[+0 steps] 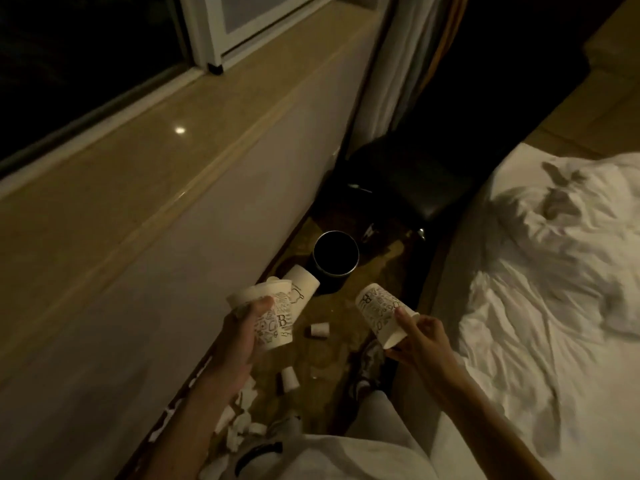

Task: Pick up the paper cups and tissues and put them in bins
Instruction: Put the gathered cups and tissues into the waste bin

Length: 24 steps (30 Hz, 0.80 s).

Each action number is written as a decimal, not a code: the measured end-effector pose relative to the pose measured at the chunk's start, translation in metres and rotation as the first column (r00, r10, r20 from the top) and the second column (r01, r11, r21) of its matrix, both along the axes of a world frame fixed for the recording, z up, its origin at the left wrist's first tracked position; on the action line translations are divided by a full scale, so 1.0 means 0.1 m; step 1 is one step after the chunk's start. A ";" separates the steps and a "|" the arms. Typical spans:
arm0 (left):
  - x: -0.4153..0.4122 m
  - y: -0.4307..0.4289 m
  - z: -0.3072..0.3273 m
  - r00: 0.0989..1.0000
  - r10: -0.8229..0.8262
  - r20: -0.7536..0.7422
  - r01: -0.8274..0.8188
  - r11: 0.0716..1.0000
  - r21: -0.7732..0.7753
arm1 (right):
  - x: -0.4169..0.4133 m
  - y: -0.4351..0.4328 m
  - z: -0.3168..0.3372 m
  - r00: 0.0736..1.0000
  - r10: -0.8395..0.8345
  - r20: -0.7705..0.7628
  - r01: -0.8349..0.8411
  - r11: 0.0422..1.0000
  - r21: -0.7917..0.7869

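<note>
My left hand (pixel 239 337) grips an upright printed paper cup (pixel 268 315), with another cup (pixel 301 292) tucked behind it. My right hand (pixel 420 337) pinches the rim of a second printed cup (pixel 379 315) that is tilted with its bottom toward the bin. The dark round bin (pixel 335 259) stands open on the floor just beyond both cups. Two small paper cups (pixel 319 329) (pixel 289 378) lie on the floor below my hands. Crumpled white tissues (pixel 242 415) lie heaped by the wall under my left forearm.
A stone window ledge (pixel 138 161) and white wall run along the left. A bed with rumpled white sheets (pixel 554 289) fills the right. A black stool (pixel 412 181) stands past the bin. My shoe (pixel 372 358) and light trousers are in the narrow floor strip.
</note>
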State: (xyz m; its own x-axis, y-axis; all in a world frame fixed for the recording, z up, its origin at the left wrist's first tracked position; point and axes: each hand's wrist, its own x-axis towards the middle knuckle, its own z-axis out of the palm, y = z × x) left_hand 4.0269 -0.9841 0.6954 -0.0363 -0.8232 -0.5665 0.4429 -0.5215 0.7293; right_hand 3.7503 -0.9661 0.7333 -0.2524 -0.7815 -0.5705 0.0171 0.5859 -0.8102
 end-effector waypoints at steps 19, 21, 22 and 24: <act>-2.37 -1.71 -0.96 0.819 0.573 0.043 -0.544 0.748 0.380 | -1.30 -3.15 -1.25 0.804 0.591 0.072 -0.587 0.768 0.254; -2.43 -1.88 -1.07 0.794 0.600 0.101 -0.573 0.681 0.455 | -1.32 -3.24 -1.40 0.821 0.565 0.081 -0.562 0.775 0.289; -2.46 -1.97 -1.16 0.779 0.619 0.094 -0.576 0.649 0.496 | -1.33 -3.30 -1.50 0.822 0.564 0.078 -0.559 0.771 0.305; -2.49 -2.16 -1.37 0.770 0.637 0.035 -0.546 0.630 0.553 | -1.35 -3.44 -1.74 0.803 0.592 0.067 -0.577 0.744 0.337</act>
